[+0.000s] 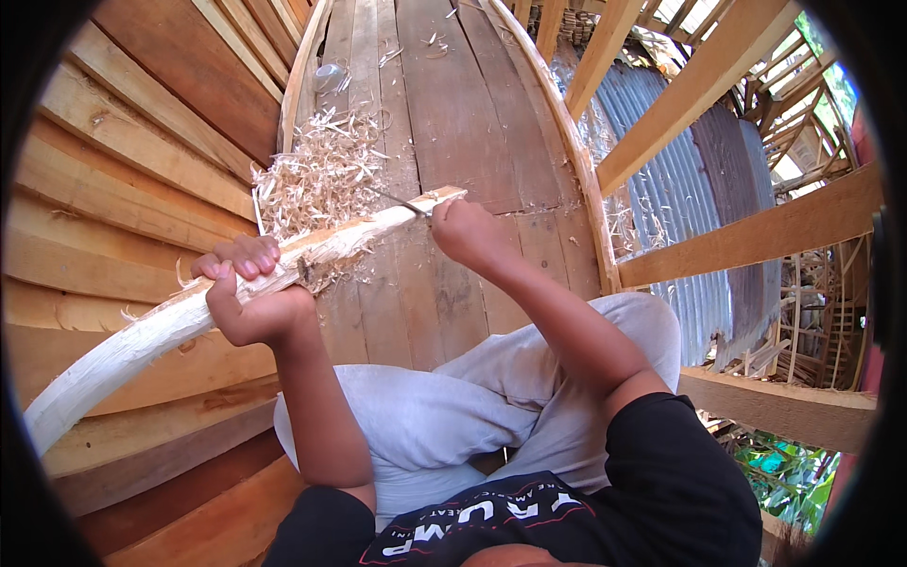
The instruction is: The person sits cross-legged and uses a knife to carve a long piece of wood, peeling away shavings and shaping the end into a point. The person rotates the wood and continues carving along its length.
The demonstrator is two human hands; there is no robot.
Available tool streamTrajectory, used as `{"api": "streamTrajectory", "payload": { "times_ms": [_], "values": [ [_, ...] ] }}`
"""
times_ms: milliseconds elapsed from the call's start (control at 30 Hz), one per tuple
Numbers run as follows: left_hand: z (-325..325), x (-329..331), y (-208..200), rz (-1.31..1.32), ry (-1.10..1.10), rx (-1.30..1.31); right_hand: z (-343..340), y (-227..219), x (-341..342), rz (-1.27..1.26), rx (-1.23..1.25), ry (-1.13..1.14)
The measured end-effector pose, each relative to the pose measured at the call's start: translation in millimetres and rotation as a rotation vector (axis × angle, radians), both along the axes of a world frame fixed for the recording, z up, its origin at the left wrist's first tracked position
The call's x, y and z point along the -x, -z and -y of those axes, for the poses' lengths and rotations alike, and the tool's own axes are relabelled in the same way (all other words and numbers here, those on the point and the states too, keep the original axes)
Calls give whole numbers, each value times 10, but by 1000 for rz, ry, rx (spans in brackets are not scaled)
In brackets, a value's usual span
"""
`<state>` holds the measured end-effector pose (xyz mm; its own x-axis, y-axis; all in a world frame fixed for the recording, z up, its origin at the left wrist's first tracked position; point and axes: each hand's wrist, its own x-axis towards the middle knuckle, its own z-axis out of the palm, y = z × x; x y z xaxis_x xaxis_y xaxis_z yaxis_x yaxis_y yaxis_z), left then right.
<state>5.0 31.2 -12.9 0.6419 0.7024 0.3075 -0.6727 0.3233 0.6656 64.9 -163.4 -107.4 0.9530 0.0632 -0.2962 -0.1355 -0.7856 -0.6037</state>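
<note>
A long curved piece of pale wood [132, 352], stripped of bark, slants from the lower left up to the middle of the view. My left hand [250, 288] wraps around it partway along, fingers over the top. Near its far right end, my right hand [465, 230] is closed around a knife, whose handle is hidden in the fist. The thin dark knife blade [402, 201] points left and lies across the wood's surface. Rough fibres and a darker knot show on the wood between my hands.
A heap of curled wood shavings [326, 170] lies beyond the wood on the plank floor [453, 113]. Near it sits a clear cup [329, 78]. Stacked boards [123, 170] rise at left; a wooden railing [756, 231] and corrugated metal sheets [680, 189] are at right.
</note>
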Motion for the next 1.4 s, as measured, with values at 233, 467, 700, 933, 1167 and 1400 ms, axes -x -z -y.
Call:
{"api": "streamTrajectory", "payload": {
  "times_ms": [233, 467, 700, 933, 1167, 1400],
  "values": [
    [114, -2, -15, 99, 137, -79, 547, 797, -361, 31, 90, 5],
    [69, -7, -22, -1, 16, -7, 68, 356, -263, -71, -120, -13],
    [-53, -60, 15, -43, -69, 97, 119, 166, -107, 21, -20, -17],
    [78, -56, -7, 19, 54, 37, 627, 923, -411, 50, 142, -50],
    [37, -40, -33, -65, -71, 43, 87, 478, -320, -69, -76, 70],
    [-48, -40, -34, -159, -188, 116, 13, 217, -176, 28, 11, -70]
  ]
}}
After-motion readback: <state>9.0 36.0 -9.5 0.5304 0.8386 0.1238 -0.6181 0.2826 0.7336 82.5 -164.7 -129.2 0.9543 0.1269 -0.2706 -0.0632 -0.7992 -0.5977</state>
